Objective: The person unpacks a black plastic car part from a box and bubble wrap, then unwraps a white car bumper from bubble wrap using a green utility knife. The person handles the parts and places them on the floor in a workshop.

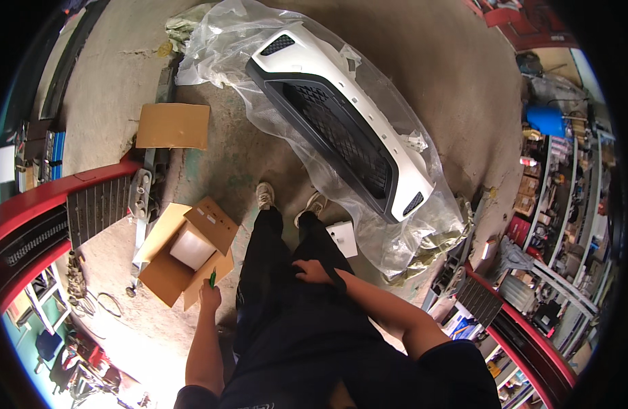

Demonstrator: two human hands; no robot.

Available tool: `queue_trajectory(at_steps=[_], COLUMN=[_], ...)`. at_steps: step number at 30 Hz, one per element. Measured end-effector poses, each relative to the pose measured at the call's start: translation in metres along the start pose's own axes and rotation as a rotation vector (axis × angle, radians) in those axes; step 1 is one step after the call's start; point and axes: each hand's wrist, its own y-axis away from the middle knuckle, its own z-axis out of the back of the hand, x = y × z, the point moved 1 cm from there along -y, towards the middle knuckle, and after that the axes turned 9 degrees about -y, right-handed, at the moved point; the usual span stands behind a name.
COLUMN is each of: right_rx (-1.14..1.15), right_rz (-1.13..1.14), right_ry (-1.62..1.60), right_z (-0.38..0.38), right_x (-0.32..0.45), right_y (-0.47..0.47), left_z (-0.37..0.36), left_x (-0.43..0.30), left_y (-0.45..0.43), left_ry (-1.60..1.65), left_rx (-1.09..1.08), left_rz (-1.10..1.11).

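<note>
My left hand [210,295] is closed around a small green tool [213,277], too small to identify. It is beside an open cardboard box [161,277] with a white box [192,249] inside. On my thigh lies my right hand [312,271], fingers slightly spread, with nothing seen in it. Beyond my feet, a white car bumper cover [365,117] with a black mesh grille [339,135] lies diagonally on clear plastic wrap [278,120] on the floor. Near my right foot is a white flat item [343,239] with small things on it.
A flat cardboard piece [173,126] lies at the upper left. Red vehicle lift parts flank me, one on the left [97,176] and one on the right [531,337]. Crowded metal shelves [562,204] stand along the right. A thin cable [109,305] loops on the floor at lower left.
</note>
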Motion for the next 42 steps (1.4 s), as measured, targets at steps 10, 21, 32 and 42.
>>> queue_trajectory(at_steps=[10, 21, 32, 42], right_rx=[0.215, -0.333, -0.279, -0.411], right_rz=[-0.125, -0.066, -0.228, 0.236], right_ry=[0.229, 0.288, 0.488, 0.063], right_z=[0.034, 0.1, 0.179, 0.227], right_x=[0.061, 0.09, -0.127, -0.414], right_y=[-0.027, -0.041, 0.028, 0.065], left_z=[0.042, 0.067, 0.1, 0.157], left_x=[0.003, 0.028, 0.022, -0.043], left_y=[-0.027, -0.024, -0.006, -0.077], left_ry=[0.089, 0.236, 0.136, 0.21], left_rx=[0.109, 0.101, 0.055, -0.059], left_rz=[0.094, 0.278, 0.347, 0.256])
